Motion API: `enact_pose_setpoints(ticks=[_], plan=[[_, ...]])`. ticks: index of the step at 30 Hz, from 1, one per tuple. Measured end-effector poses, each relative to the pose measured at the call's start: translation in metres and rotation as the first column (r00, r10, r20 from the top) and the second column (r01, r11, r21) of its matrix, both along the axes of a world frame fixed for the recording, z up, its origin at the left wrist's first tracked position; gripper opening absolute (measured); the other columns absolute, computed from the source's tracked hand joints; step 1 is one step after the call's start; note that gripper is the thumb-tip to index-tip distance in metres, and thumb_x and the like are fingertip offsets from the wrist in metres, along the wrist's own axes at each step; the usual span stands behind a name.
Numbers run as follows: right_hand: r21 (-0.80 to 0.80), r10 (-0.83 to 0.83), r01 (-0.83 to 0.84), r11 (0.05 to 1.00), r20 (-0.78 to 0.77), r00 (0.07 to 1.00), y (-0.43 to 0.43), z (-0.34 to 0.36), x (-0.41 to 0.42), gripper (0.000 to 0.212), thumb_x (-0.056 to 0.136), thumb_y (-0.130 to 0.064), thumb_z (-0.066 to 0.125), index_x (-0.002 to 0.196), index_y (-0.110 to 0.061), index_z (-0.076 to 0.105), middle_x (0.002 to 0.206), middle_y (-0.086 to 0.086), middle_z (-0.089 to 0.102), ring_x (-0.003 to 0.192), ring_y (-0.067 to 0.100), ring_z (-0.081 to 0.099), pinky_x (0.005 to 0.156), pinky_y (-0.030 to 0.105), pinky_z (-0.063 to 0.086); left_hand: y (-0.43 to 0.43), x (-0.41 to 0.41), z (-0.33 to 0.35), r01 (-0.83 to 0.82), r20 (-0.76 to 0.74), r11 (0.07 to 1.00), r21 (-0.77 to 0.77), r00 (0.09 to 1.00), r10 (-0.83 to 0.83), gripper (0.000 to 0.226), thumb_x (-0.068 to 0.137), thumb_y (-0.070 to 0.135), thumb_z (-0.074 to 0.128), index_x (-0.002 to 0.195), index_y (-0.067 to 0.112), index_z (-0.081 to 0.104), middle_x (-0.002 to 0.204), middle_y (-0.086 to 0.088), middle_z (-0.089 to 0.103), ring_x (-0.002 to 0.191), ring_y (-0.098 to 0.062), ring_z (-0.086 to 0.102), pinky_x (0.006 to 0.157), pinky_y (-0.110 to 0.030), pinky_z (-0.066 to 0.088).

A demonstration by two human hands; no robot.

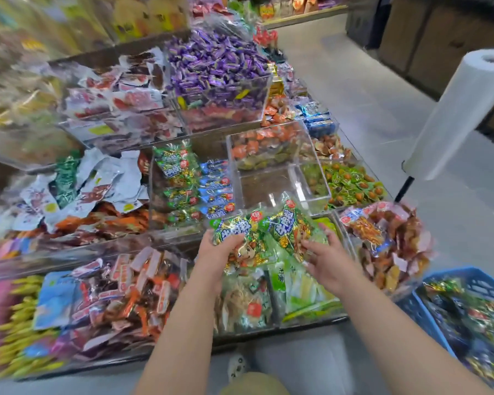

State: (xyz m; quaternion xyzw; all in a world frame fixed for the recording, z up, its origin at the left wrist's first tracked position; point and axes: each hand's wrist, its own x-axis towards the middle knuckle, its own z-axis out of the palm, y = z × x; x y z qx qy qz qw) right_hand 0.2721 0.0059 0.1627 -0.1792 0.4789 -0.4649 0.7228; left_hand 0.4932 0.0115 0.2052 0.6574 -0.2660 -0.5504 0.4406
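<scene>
Holding a bundle of green snack packets (271, 226) in the air, you are in the carrying step of stocking, judged from the layout.

Findings:
1. Your left hand (220, 252) grips the left part of the bundle, fingers and thumb curled round it.
2. Your right hand (330, 260) is spread wide, with straight fingers against the right side of the bundle. It steadies the packets and does not clasp them.
3. The bundle hangs above the front row of snack trays, just below and right of the clear bin (152, 192) that holds matching green packets beside blue packets (216, 189).
4. A second clear bin (268, 183), close behind the bundle, shows a mostly bare floor.
5. The blue crate (428, 317) at your right holds more wrapped packets.
6. A roll of plastic bags (462, 109) stands on its post to the right, well apart from both hands.

Assessment: the load is not yet set down. The next move calls for lifting it up and left over the rim of the bin with the matching green stock, and keeping it to the green side. Your right hand should tighten first, as the slick wrappers look liable to slide out. The frame is blurred at the edges, so I cannot count the packets.
</scene>
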Motion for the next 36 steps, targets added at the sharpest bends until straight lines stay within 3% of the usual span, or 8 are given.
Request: enact_pose_setpoints(ticks=[3, 7, 13, 17, 19, 22, 28, 36], plan=[[-0.077, 0.053, -0.058, 0.995, -0.068, 0.996, -0.016, 0.009, 0.051, 0.058, 0.085, 0.006, 0.059, 0.117, -0.039, 0.043, 0.074, 0.003, 0.067, 0.061, 0.011, 0.067, 0.051, 0.025, 0.051, -0.016, 0.054, 0.004, 0.022, 0.006, 1.0, -0.021, 1.0, -0.022, 0.105, 0.072, 0.037, 0.081, 0.153, 0.03, 0.014, 0.159, -0.002, 0.019, 0.14, -0.028, 0.03, 0.104, -0.052, 0.03], [-0.108, 0.015, -0.027, 0.994, -0.11, 0.994, -0.043, 0.016, 0.119, 0.048, 0.082, 0.001, 0.065, 0.116, -0.022, 0.041, 0.105, 0.014, 0.049, 0.069, 0.017, 0.064, 0.053, 0.03, 0.053, -0.04, 0.112, 0.009, 0.017, 0.035, 0.998, -0.057, 0.999, -0.015, 0.101, 0.073, 0.035, 0.08, 0.152, 0.027, 0.018, 0.154, -0.005, 0.027, 0.133, -0.025, 0.035, 0.092, -0.041, 0.03], [-0.113, -0.131, 0.12, 0.986, -0.094, 0.987, -0.08, 0.021, 0.193, 0.033, 0.073, -0.019, 0.075, 0.083, -0.022, 0.043, 0.061, 0.002, 0.059, 0.04, 0.01, 0.056, 0.034, 0.019, 0.039, -0.07, 0.175, 0.011, 0.001, 0.012, 0.999, -0.05, 1.0, -0.001, 0.102, 0.069, 0.035, 0.082, 0.15, 0.032, 0.02, 0.154, -0.004, 0.03, 0.126, -0.024, 0.039, 0.1, -0.049, 0.034], [-0.105, 0.139, -0.184, 0.977, -0.335, 0.932, -0.093, 0.018, 0.211, 0.046, 0.063, -0.025, 0.084, 0.101, -0.033, 0.058, 0.101, 0.002, 0.058, 0.072, 0.011, 0.066, 0.055, 0.029, 0.056, -0.089, 0.204, 0.012, -0.081, 0.061, 0.996, -0.023, 0.995, 0.083, 0.097, 0.072, 0.037, 0.079, 0.15, 0.032, 0.021, 0.153, -0.005, 0.031, 0.13, -0.028, 0.04, 0.099, -0.048, 0.04], [-0.058, 0.313, -0.375, 0.925, -0.442, 0.841, -0.1, 0.018, 0.218, 0.046, 0.055, -0.036, 0.088, 0.091, -0.033, 0.06, 0.093, -0.005, 0.058, 0.079, 0.011, 0.062, 0.077, 0.041, 0.057, -0.098, 0.215, 0.014, -0.096, 0.086, 0.995, -0.022, 0.992, 0.097, 0.093, 0.074, 0.039, 0.078, 0.148, 0.031, 0.023, 0.151, -0.008, 0.033, 0.129, -0.03, 0.041, 0.096, -0.044, 0.04], [-0.072, 0.42, -0.494, 0.866, -0.429, 0.8, -0.115, 0.022, 0.229, 0.027, 0.068, -0.03, 0.082, 0.077, -0.022, 0.057, 0.08, 0.006, 0.045, 0.072, 0.019, 0.047, 0.058, 0.032, 0.045, -0.109, 0.227, 0.019, -0.12, 0.089, 0.992, -0.028, 0.988, 0.122, 0.092, 0.074, 0.037, 0.078, 0.148, 0.032, 0.023, 0.152, -0.008, 0.031, 0.131, -0.031, 0.039, 0.094, -0.046, 0.036], [-0.149, 0.202, -0.238, 0.96, -0.225, 0.953, -0.172, 0.021, 0.24, 0.025, 0.082, -0.012, 0.067, 0.104, -0.01, 0.056, 0.098, 0.009, 0.059, 0.081, 0.021, 0.06, 0.057, 0.027, 0.055, -0.129, 0.263, 0.03, -0.251, 0.075, 0.965, -0.076, 0.964, 0.256, 0.095, 0.071, 0.035, 0.081, 0.148, 0.032, 0.025, 0.152, -0.005, 0.033, 0.124, -0.025, 0.043, 0.093, -0.042, 0.036], [-0.186, 0.098, -0.312, 0.932, -0.699, 0.708, -0.247, -0.01, 0.285, 0.027, 0.082, -0.02, 0.071, 0.097, -0.013, 0.05, 0.089, 0.0, 0.056, 0.085, 0.018, 0.053, 0.072, 0.026, 0.041, -0.154, 0.295, 0.055, -0.306, 0.04, 0.947, -0.096, 0.949, 0.311, 0.118, 0.041, 0.048, 0.082, 0.144, 0.039, 0.026, 0.143, -0.01, 0.044, 0.12, -0.035, 0.051, 0.098, -0.059, 0.043]])
